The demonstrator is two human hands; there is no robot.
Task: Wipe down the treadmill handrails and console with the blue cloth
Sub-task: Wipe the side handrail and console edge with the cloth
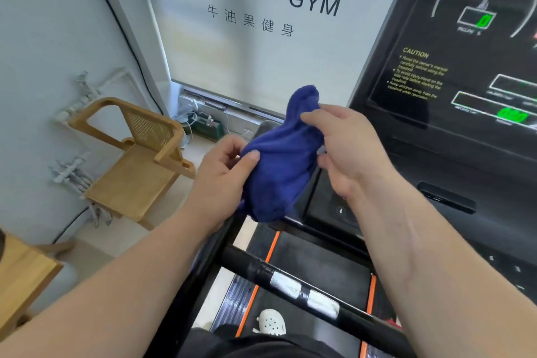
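Head view: blue cloth [279, 166] bunched in the air, beside console [465, 67], above handrail [290, 279].
Left hand [223, 171] and right hand [345, 151] each pinch it (grip on edges only); slippage would likely drop it onto the belt [319, 267].

A pale wall [43, 38] carries white pipe fittings [84, 93] and a black cable [115, 15]. A wooden chair [139, 177] stands on the light floor [96, 247] beside a lettered panel [247, 61], perhaps a window blind.
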